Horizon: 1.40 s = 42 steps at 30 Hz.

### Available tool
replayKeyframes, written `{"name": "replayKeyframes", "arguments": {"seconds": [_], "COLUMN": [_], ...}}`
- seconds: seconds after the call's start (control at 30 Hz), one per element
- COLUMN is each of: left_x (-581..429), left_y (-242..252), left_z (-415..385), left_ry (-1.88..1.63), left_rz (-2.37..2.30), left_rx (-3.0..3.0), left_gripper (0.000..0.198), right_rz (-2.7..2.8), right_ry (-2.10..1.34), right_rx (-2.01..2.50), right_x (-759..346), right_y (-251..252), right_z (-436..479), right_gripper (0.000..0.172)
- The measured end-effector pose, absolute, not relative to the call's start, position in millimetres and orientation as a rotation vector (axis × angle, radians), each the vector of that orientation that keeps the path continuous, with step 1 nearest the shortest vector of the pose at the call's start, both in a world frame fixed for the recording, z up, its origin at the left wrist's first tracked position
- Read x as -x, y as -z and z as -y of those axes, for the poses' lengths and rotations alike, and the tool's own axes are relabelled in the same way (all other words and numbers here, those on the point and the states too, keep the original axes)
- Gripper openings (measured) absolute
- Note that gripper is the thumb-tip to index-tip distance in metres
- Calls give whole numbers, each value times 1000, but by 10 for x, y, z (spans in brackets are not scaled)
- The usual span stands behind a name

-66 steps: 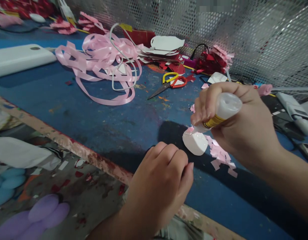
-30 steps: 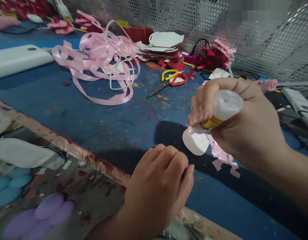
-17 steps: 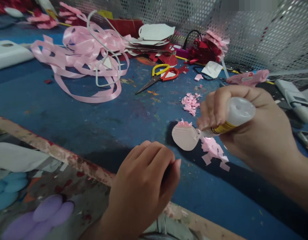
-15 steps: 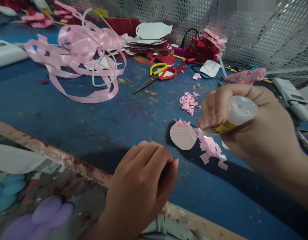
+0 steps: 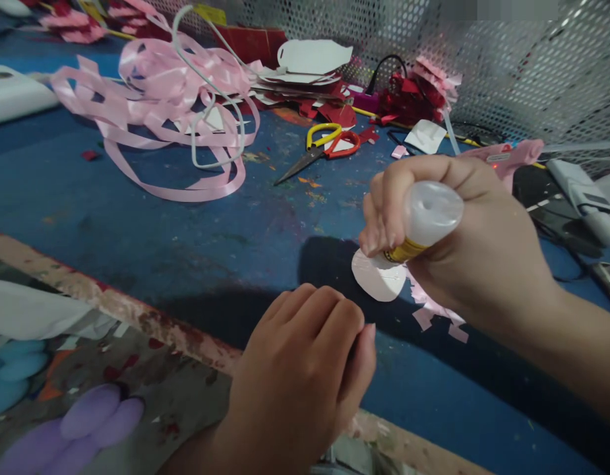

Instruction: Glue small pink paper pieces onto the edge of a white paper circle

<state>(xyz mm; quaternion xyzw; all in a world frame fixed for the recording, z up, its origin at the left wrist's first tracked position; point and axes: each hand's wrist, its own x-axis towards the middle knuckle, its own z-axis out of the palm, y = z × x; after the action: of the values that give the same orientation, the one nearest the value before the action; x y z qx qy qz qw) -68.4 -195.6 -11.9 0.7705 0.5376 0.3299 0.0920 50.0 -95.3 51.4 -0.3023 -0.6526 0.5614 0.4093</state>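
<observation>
In my right hand (image 5: 463, 224) a clear glue bottle (image 5: 434, 214) with a yellow label is gripped, tipped nozzle down. Its lower end hangs over a pale pink paper disc (image 5: 382, 285) lying on the blue table; the nozzle tip is hidden by the fingers and bottle. Small cut pieces of pink ribbon (image 5: 436, 305) lie just right of the disc, partly covered by my right hand. My left hand (image 5: 302, 359) rests closed near the table's front edge, below and left of the disc, fingers curled under with nothing showing in them.
Scissors (image 5: 317, 153) with yellow and red handles lie beyond the disc. Tangled pink ribbon (image 5: 171, 191) and a white cable (image 5: 193, 142) spread at back left. Stacked white and red cut-outs (image 5: 312, 58) stand by the perforated metal screen (image 5: 507, 72). Behind my right hand is a pink glue gun (image 5: 519, 155).
My right hand has moved left with the glue bottle, from the disc's right edge to over its upper part. It now covers the small pink scraps behind. My left hand remains closed.
</observation>
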Motion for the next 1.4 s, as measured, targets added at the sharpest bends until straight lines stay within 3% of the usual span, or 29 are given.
{"name": "replayKeyframes", "arguments": {"seconds": [0.73,1.4], "left_x": [689,688], "left_y": [105,142], "left_z": [1963,1972], "left_ry": [-990,-1012], "left_rz": [-1636,-1620], "left_rx": [-2270,-2298], "left_gripper": [16,12], "right_rz": [1582,1590], "right_ry": [-1347,-1269], "right_rx": [834,1097], "right_x": [-744,-749], "right_y": [-413,-660], "right_z": [1007,1069], "right_gripper": [24,34]}}
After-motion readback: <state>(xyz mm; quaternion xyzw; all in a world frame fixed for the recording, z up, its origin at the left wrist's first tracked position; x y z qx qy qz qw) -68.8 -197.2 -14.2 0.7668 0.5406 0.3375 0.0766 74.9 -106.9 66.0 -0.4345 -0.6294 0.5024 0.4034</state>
